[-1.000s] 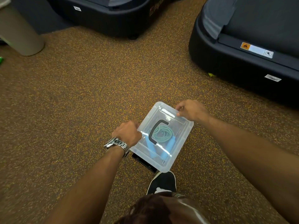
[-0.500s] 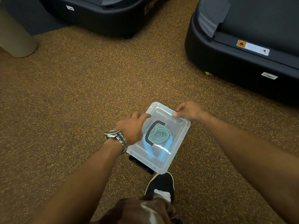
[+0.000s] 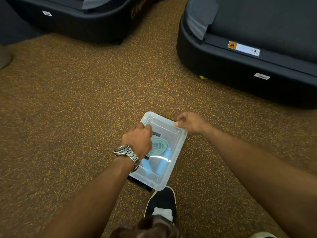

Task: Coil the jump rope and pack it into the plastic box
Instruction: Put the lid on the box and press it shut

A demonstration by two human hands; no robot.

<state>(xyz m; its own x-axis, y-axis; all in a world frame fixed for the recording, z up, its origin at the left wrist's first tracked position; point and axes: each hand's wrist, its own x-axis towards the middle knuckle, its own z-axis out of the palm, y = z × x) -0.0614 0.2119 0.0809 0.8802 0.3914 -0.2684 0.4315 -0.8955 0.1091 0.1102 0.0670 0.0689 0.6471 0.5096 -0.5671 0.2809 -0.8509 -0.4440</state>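
Sitting on speckled floor point(image 3: 85, 109) near black machines point(image 3: 223, 71), the plastic box point(image 3: 167, 128) is gripped by left hand point(image 3: 137, 143) and right hand point(image 3: 190, 122).

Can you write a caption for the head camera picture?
Left hand grips the black handle, right hand pinches the lid edge, jump rope coiled inside the plastic box.

The box point(image 3: 159, 185) sits on the floor point(image 3: 85, 100), just ahead of a shoe point(image 3: 163, 201). The rope point(image 3: 159, 146) lies in it, under the lid point(image 3: 164, 124). The left hand point(image 3: 137, 141) grips the lid's handle point(image 3: 157, 134); the right hand point(image 3: 190, 122) pinches the box's far right edge. Behind stand a left machine point(image 3: 77, 23) and a right machine point(image 3: 240, 69).
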